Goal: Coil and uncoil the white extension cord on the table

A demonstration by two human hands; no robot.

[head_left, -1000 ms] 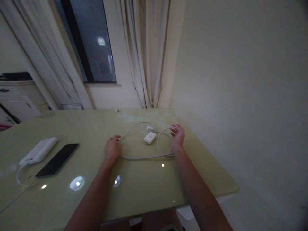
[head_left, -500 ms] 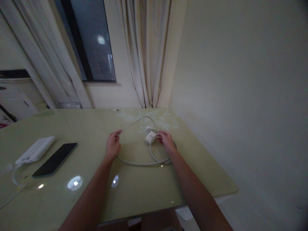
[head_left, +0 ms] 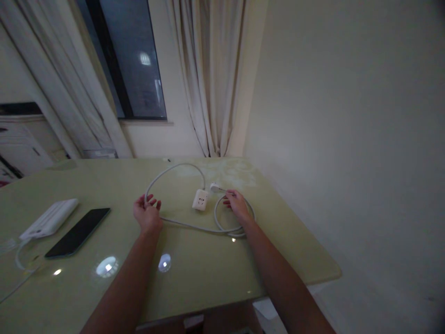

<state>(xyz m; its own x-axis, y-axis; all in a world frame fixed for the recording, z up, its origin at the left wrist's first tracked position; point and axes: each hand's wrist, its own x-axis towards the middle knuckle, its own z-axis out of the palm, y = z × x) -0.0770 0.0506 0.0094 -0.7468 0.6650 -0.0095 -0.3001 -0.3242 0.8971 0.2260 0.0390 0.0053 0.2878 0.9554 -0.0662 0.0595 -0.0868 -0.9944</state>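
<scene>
A white extension cord (head_left: 194, 227) lies partly looped on the table. Its socket block (head_left: 200, 200) sits with the outlet holes facing up, between my two hands. My left hand (head_left: 148, 214) grips the cord at the left bend of its wide loop, palm turned partly up and fingers curled. On the other side, my right hand (head_left: 237, 204) pinches the cord just behind the white plug (head_left: 214, 187). Below and around my right hand, a smaller coil of the cord rests on the tabletop.
To the left lie a black-screened phone (head_left: 78, 233) and a white power bank (head_left: 50, 218) with a white cable attached. The pale green glossy table (head_left: 194, 283) meets a plain wall (head_left: 347, 139) on the right. Curtains (head_left: 212, 79) and a window stand behind.
My left hand has moved left, drawing the cord's loop wider. The socket block has slid left, away from the plug and my right hand, which has barely moved.
</scene>
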